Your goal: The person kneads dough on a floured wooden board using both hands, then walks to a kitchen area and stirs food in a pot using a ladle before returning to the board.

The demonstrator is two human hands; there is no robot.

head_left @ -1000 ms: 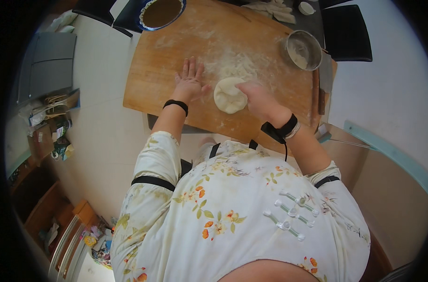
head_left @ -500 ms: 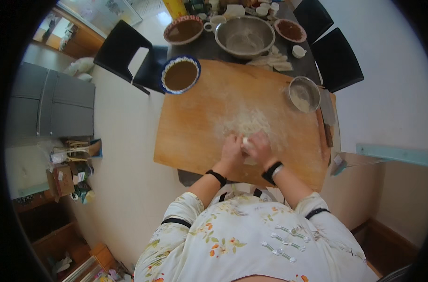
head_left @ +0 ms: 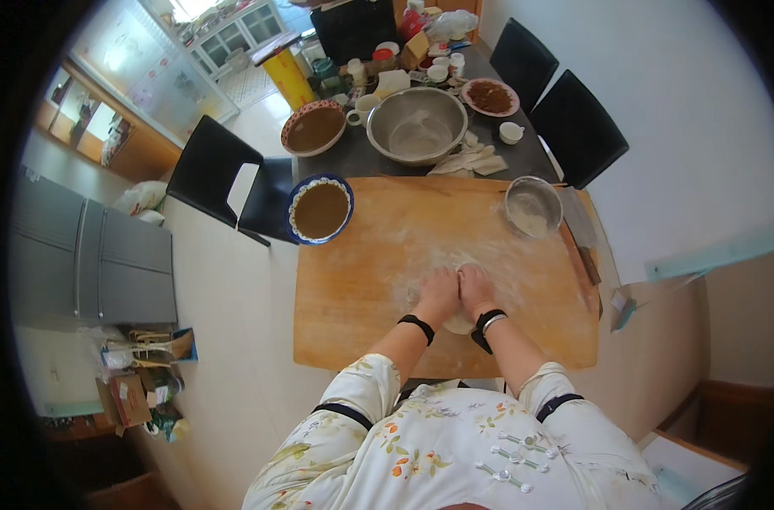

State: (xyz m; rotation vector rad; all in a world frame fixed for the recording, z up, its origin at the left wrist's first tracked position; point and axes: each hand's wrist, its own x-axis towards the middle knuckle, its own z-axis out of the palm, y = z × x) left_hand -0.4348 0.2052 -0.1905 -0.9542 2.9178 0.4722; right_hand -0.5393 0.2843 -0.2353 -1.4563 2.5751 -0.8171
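Observation:
My left hand (head_left: 439,291) and my right hand (head_left: 477,289) press side by side on a floured wooden board (head_left: 353,293), knuckles up and fingers curled down. A bit of pale dough (head_left: 461,269) shows between the fingertips; the rest of what they cover is hidden. Between my wrists, a flat pale round of dough (head_left: 460,324) lies on the board, partly covered by the hands. Loose white flour is spread around the fingers. A metal bowl with flour (head_left: 534,206) sits at the board's far right corner.
A cleaver (head_left: 587,251) lies along the right edge. A blue-rimmed bowl of brown liquid (head_left: 320,210) stands at the far left corner. Behind the board are a large steel basin (head_left: 416,127), a red-rimmed bowl (head_left: 314,129) and a plate of brown filling (head_left: 490,98). Black chairs (head_left: 578,127) flank the table.
My hands have come together, from pinching a white piece of dough to pressing flat side by side. The view has tilted up, so more of the far table shows.

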